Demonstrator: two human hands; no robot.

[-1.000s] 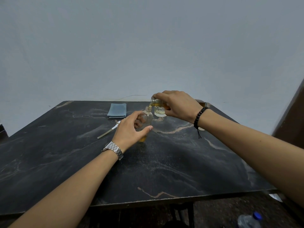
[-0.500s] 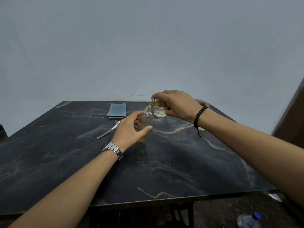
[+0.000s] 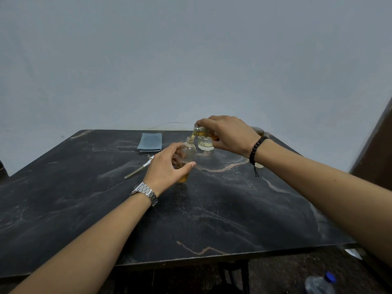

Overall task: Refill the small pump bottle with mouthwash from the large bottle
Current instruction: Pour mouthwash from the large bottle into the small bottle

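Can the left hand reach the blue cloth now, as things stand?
Probably not yet: the left hand grips the small bottle under the pour. The table toward the blue cloth looks free otherwise.

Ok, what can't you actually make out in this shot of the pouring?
All in the head view:
- Large bottle: the right hand covers its body; only the neck shows.
- Small pump bottle: the left hand hides its lower part, so the fill level is unclear.
- Pump head: too small for detail.
- Glass behind the pour: contents unclear.
- Plastic bottle on the floor: cut off by the bottom edge.
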